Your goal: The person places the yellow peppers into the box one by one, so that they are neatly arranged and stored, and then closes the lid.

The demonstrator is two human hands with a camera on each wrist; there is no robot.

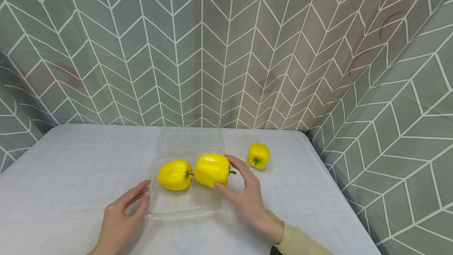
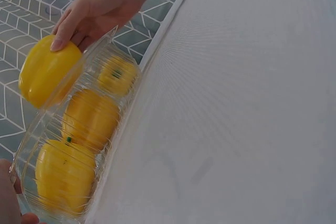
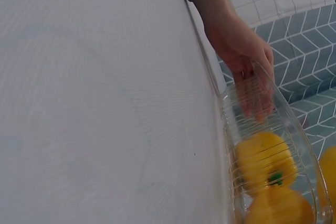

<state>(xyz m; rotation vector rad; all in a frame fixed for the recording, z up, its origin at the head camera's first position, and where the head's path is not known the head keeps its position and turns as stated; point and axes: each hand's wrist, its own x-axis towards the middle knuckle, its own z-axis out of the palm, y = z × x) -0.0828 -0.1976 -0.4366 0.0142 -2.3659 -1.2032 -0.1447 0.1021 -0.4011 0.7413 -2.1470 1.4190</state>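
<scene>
My right hand grips a yellow bell pepper, thumb in front and fingers behind, over the right part of an open clear plastic container. Another yellow bell pepper lies in the container's left part, its green stem pointing right. My left hand is at the container's left end, with loosely straight fingers touching its side. In the left wrist view, the held pepper is above the rim, and several yellow shapes show through the ribbed wall. What lies beneath the held pepper is hidden in the head view.
A further yellow bell pepper sits on the table right of the container, stem facing forward. The clear lid lies folded back behind the base. A pale cloth covers the table; a patterned curtain hangs behind and along the right side.
</scene>
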